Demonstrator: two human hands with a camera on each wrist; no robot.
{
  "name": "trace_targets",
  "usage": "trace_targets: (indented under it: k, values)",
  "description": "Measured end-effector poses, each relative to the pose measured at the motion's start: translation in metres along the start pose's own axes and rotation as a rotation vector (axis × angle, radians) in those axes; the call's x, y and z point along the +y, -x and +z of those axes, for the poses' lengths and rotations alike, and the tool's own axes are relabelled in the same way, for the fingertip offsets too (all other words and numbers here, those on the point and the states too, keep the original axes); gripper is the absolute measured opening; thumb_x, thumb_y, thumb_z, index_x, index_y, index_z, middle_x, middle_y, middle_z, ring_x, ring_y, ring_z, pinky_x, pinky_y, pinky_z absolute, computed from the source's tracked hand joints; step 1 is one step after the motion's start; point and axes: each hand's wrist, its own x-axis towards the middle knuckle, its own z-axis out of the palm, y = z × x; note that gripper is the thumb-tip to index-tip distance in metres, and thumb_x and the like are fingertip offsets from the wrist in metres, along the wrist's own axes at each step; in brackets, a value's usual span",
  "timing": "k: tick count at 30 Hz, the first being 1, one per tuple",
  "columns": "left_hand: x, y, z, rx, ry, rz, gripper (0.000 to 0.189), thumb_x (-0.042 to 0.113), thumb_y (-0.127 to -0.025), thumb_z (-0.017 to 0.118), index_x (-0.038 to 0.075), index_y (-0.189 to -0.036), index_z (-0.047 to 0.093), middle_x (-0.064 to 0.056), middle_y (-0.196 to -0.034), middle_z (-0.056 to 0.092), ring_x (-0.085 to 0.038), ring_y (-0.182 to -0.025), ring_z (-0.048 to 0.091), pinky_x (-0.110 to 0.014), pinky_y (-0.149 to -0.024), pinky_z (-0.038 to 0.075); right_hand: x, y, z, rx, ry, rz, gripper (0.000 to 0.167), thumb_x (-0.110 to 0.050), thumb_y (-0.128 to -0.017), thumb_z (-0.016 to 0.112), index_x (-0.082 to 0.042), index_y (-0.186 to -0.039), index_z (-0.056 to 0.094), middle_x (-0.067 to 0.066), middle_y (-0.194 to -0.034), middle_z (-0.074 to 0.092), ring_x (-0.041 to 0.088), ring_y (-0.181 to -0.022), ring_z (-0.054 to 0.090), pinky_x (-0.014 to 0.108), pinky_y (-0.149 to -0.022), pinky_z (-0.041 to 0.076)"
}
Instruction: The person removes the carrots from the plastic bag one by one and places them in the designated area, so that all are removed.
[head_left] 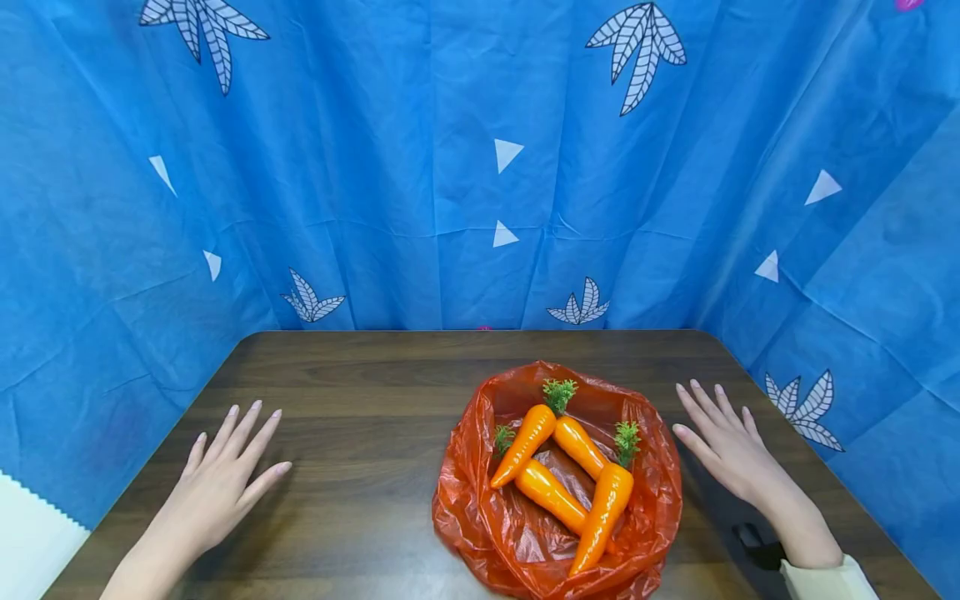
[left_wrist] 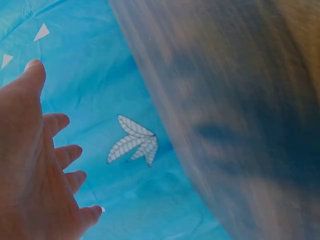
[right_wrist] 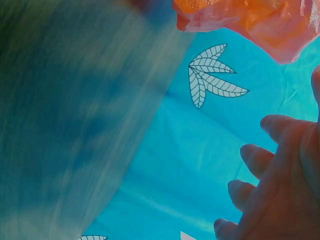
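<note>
Carrots (head_left: 555, 496) sit bagged on woodgrain tabletop (head_left: 352, 450), blue-draped.

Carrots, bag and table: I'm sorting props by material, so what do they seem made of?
Carrots: probably plastic, glossy, with sharp highlights.
Bag: thin plastic film, shiny, seemingly translucent, finely crinkled.
Table: wood or laminate, faintly glossy; the dark grain fits both.

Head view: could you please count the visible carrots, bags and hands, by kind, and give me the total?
Orange carrots: 4
Red plastic bag: 1
Hands, the left hand and the right hand: 2
Total: 7
</note>
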Motion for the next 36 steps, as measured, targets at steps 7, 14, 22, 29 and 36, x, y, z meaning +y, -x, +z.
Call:
trace_targets:
  k: [7, 14, 22, 29, 36]
  values:
    - [0.014, -0.019, -0.005, 0.004, 0.009, 0.034, 0.073, 0.041, -0.094, 0.054, 0.019, -0.151, 0.016, -0.016, -0.153, 0.015, -0.032, -0.139, -0.001, -0.06, -0.104, -0.005, -0.004, -0.002, -0.002, 0.008, 0.009, -0.014, 0.066, -0.038, -0.099, 0.04, -0.01, -0.151, 0.011, 0.025, -0.151, 0.008, 0.045, -0.135, -0.01, 0.06, -0.098, -0.019]
    - [0.031, -0.036, -0.007, 0.009, 0.036, 0.076, 0.071, 0.042, -0.095, 0.051, 0.021, -0.152, 0.014, -0.015, -0.153, 0.014, -0.03, -0.139, 0.0, -0.061, -0.104, -0.002, -0.011, -0.001, -0.004, 0.016, 0.011, -0.036, 0.066, -0.039, -0.099, 0.041, -0.013, -0.151, 0.009, 0.023, -0.152, 0.007, 0.043, -0.135, -0.011, 0.059, -0.098, -0.019]
    - [0.063, -0.057, -0.013, 0.0, 0.085, 0.126, 0.07, 0.043, -0.095, 0.05, 0.019, -0.152, 0.015, -0.013, -0.153, 0.015, -0.032, -0.139, 0.005, -0.059, -0.106, 0.002, -0.022, 0.0, -0.008, 0.012, -0.025, -0.051, 0.069, -0.039, -0.098, 0.043, -0.012, -0.151, 0.009, 0.024, -0.152, 0.006, 0.044, -0.135, -0.009, 0.063, -0.099, -0.013]
    - [0.097, -0.069, -0.015, -0.024, 0.123, 0.177, 0.072, 0.047, -0.094, 0.049, 0.018, -0.151, 0.018, -0.009, -0.154, 0.014, -0.028, -0.14, 0.006, -0.057, -0.106, 0.007, -0.035, -0.003, -0.012, -0.021, -0.072, -0.05, 0.071, -0.04, -0.097, 0.047, -0.012, -0.151, 0.012, 0.024, -0.152, 0.007, 0.044, -0.135, -0.006, 0.066, -0.1, -0.004]
    - [0.128, -0.08, -0.015, 0.011, 0.145, 0.263, 0.073, 0.049, -0.093, 0.05, 0.014, -0.15, 0.02, -0.009, -0.154, 0.015, -0.025, -0.139, 0.009, -0.053, -0.107, 0.013, -0.043, -0.008, -0.013, -0.065, -0.094, -0.04, 0.073, -0.042, -0.095, 0.05, -0.011, -0.151, 0.015, 0.024, -0.151, 0.008, 0.045, -0.135, 0.0, 0.07, -0.098, 0.006]
